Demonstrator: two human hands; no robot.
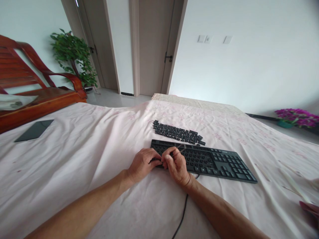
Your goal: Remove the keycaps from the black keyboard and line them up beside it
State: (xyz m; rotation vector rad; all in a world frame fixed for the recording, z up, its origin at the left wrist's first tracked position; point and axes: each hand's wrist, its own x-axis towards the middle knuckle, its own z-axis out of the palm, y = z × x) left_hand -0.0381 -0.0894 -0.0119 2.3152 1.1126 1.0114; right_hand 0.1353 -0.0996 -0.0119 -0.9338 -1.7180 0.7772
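Fingers of my left hand (142, 165) pin the keyboard (211, 161) steady while my right hand (175, 164) pinches a wire puller (181, 148) over a key.

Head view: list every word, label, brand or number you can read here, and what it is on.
No text can be read.
Black plastic keyboard: key legends show as pale specks, too small to read.
Heap of loose black keycaps: markings too small.
Dark flat tablet: blank surface.
White wall switch plates: no lettering visible.
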